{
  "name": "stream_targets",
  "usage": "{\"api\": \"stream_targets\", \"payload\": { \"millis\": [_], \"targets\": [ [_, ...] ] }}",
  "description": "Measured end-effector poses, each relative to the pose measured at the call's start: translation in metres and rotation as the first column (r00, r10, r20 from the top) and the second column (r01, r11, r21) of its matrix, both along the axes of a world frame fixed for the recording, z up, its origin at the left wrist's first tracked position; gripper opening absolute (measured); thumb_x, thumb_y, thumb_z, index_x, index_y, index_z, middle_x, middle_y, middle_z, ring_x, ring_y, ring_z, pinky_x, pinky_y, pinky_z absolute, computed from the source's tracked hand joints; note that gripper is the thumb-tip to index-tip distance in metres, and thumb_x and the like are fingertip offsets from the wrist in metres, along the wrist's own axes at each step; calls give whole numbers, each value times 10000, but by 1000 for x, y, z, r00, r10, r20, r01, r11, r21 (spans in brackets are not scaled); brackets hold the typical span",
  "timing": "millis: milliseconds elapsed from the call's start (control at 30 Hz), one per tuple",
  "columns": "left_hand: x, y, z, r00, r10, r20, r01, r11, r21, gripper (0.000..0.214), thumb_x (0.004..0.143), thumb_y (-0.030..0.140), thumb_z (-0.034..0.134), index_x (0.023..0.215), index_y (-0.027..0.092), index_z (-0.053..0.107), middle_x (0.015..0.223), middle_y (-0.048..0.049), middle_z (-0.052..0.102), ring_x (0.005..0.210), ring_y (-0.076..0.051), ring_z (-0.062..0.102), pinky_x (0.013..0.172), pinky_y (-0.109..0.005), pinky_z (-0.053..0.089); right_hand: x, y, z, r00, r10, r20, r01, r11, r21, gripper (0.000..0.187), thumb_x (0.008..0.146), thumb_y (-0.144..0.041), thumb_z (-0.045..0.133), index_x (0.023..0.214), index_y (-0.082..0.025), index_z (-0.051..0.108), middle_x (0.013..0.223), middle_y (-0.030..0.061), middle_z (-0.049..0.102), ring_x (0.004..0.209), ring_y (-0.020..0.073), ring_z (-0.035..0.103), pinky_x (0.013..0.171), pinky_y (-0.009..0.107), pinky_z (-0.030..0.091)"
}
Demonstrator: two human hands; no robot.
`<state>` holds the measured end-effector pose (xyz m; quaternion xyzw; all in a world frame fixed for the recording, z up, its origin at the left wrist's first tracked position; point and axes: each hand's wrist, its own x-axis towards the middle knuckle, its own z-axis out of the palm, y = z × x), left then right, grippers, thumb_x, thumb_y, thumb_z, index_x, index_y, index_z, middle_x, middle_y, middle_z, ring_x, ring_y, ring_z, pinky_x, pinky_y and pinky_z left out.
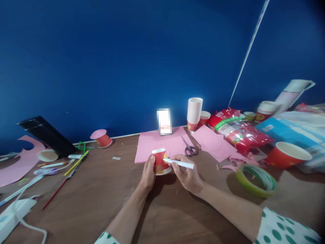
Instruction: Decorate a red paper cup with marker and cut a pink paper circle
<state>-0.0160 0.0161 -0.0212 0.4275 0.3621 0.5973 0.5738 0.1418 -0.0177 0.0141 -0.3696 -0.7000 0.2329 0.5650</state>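
Red paper forms the tapered upside-down cup (160,162) that the left hand (148,173) clasps by its side, the right hand (187,175), closed round a slim white marker (179,164), tip-touching the cup, with flat pink paper (152,144) just behind the cup on the brown worktop (101,189).

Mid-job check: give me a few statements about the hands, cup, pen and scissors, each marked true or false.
1. The left hand holds the red paper cup upside down on the table. True.
2. The right hand grips scissors. False: its fingers hold a white pen; the scissors lie on the pink paper.
3. The pen's tip is at the cup's side. True.
4. The green tape roll lies left of the cup. False: it lies to the right, beyond the right hand.
5. A stack of white cups stands near the wall. True.
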Motion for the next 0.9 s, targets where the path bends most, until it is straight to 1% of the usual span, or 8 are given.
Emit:
{"api": "stream_targets", "payload": {
  "millis": [100, 267, 500, 733, 900],
  "targets": [
    [0, 0, 0, 1000, 1, -21, -1, 1000, -5, 398, 847, 467, 491, 967, 118, 638, 942, -90, 696, 857, -213, 633, 819, -330, 465, 0, 0, 3, 1000, -16, 1, 16, 1000, 2, 108, 895, -199, 492, 922, -168, 592, 828, 57, 637, 744, 157, 622, 683, 251, 501],
    [0, 1, 0, 999, 39, -34, -39, 999, -3, 428, 814, 501, 519, 947, 117, 654, 921, -86, 700, 871, -218, 632, 837, -333, 460, 0, 0, 8, 999, -26, -35, 24, 999, -36, 114, 901, -207, 488, 885, -164, 592, 808, 53, 645, 730, 151, 627, 662, 234, 503],
    [0, 0, -1, 999, 44, -24, -44, 999, -1, 442, 816, 502, 517, 962, 108, 657, 907, -90, 703, 872, -221, 636, 827, -332, 463, 0, 1, 8, 997, -52, -60, 47, 996, -82, 116, 895, -227, 504, 830, -170, 582, 765, 44, 655, 700, 151, 641, 635, 227, 507],
    [0, 0, 1, 999, 39, -19, -39, 999, 1, 417, 834, 468, 512, 989, 108, 655, 978, -97, 697, 911, -225, 628, 853, -342, 461, -2, 0, 6, 994, -33, -108, 19, 992, -127, 108, 895, -237, 506, 866, -167, 583, 791, 54, 665, 713, 152, 642, 649, 239, 518],
    [1, -1, 3, 999, 30, -24, -30, 1000, 1, 439, 825, 487, 519, 1002, 110, 657, 972, -101, 701, 923, -232, 631, 873, -347, 453, -2, 1, 3, 993, -11, -121, -2, 994, -106, 100, 899, -232, 503, 883, -171, 581, 813, 54, 659, 744, 153, 644, 676, 242, 522]
  ]
}}
